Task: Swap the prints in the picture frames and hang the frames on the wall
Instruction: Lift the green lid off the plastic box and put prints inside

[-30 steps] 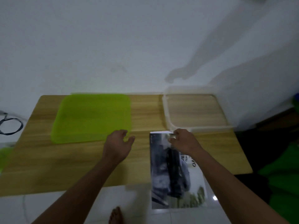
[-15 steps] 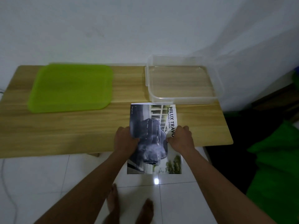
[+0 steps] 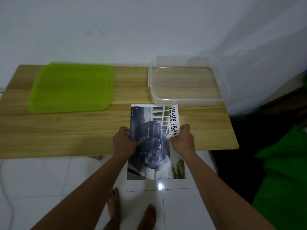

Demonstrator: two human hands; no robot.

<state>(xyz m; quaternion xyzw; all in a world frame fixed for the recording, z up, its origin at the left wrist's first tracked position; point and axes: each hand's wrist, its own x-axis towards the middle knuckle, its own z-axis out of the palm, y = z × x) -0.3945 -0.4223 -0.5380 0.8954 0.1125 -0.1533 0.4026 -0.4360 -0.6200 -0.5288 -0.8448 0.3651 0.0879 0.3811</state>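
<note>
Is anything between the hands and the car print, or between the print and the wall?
No: the left hand and right hand pinch the car print by its sides. Toward the wall, a clear plastic container sits just past its far edge. No frame in view.

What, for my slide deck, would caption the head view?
Left hand and right hand grip a car print over the wooden table.

Arms stretched forward, left hand [image 3: 125, 141] and right hand [image 3: 182, 140] pinch opposite edges of the print [image 3: 153, 151].
</note>
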